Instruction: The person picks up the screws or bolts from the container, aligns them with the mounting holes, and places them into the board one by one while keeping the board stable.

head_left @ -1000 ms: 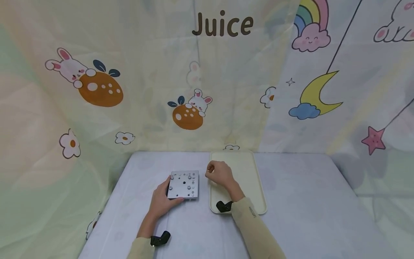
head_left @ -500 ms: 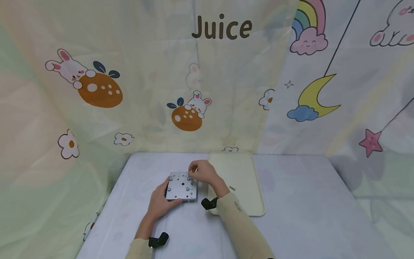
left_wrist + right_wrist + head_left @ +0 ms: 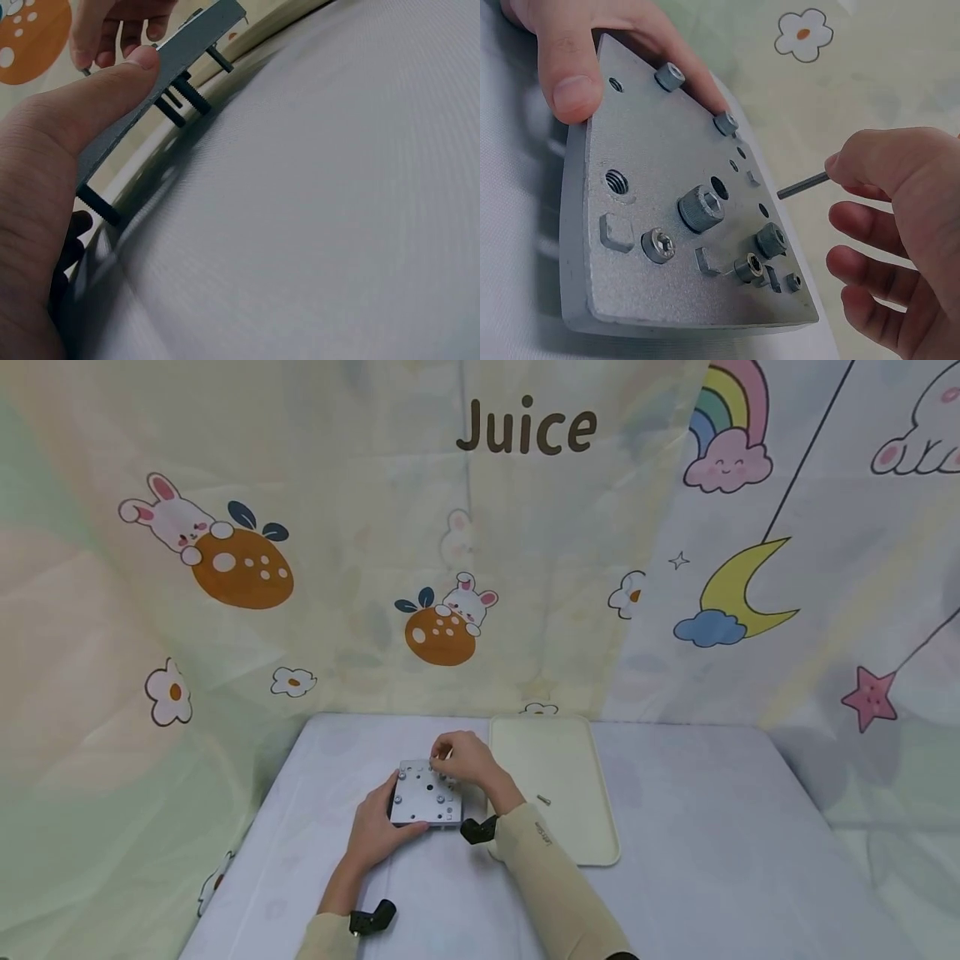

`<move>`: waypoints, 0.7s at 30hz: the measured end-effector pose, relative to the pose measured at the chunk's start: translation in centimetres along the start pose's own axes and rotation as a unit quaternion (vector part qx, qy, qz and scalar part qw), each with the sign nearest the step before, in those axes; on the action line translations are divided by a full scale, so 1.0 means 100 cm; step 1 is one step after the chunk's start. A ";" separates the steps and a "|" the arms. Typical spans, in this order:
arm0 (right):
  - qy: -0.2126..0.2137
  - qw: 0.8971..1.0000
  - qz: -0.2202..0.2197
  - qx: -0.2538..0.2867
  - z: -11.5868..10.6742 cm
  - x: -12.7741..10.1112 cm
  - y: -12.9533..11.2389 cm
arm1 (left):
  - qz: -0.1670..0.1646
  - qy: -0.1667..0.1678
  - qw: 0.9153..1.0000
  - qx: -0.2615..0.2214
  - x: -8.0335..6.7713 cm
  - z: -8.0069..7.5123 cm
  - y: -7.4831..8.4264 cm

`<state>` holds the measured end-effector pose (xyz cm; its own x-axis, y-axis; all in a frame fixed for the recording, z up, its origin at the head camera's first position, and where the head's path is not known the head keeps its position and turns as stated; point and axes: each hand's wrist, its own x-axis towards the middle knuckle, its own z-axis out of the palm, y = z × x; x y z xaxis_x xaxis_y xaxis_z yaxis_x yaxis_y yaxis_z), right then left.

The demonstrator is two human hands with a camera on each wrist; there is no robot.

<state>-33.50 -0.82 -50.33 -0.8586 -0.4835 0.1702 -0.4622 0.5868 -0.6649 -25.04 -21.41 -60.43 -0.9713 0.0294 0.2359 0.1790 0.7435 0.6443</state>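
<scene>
A silver metal plate [image 3: 415, 812] with threaded holes and several socket-head screws stands tilted in my left hand [image 3: 372, 827], which grips its left side and near edge. In the left wrist view, screw shanks stick out below the plate. Over the plate's far right corner is my right hand [image 3: 467, 758]. Its thumb and forefinger pinch a thin screw [image 3: 802, 186], seen in the right wrist view. The screw's threaded end points toward a small hole near the plate's edge, apart from the surface. My fingers hide its head.
A cream tray [image 3: 581, 835] lies right of the plate, partly under my right forearm. One loose screw [image 3: 543, 800] rests in it. The white cloth-covered table [image 3: 697, 835] extends to the right, with a printed curtain [image 3: 360, 527] behind.
My right hand has moved left from above the tray to over the plate's far edge, with the screw pinched. The loose screw in the tray has come into view. My left hand keeps its grip.
</scene>
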 end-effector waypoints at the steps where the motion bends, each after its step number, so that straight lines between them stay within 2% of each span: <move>1: 0.001 1.000 0.000 -0.001 0.000 0.000 0.000 | 0.000 0.000 1.000 0.002 0.000 0.000 0.000; 11: -0.011 1.000 0.021 -0.001 0.008 0.002 0.003 | -0.004 -0.003 1.000 0.000 -0.002 -0.001 -0.002; 21: -0.004 0.999 0.036 -0.011 0.014 0.004 0.007 | -0.001 0.002 1.000 -0.009 -0.002 -0.002 -0.002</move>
<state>-33.90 -1.45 -51.74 -0.8881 -0.4445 0.1169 -0.4042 0.6341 -0.6592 -24.87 -21.69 -60.39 -0.9712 0.0257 0.2368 0.1796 0.7318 0.6574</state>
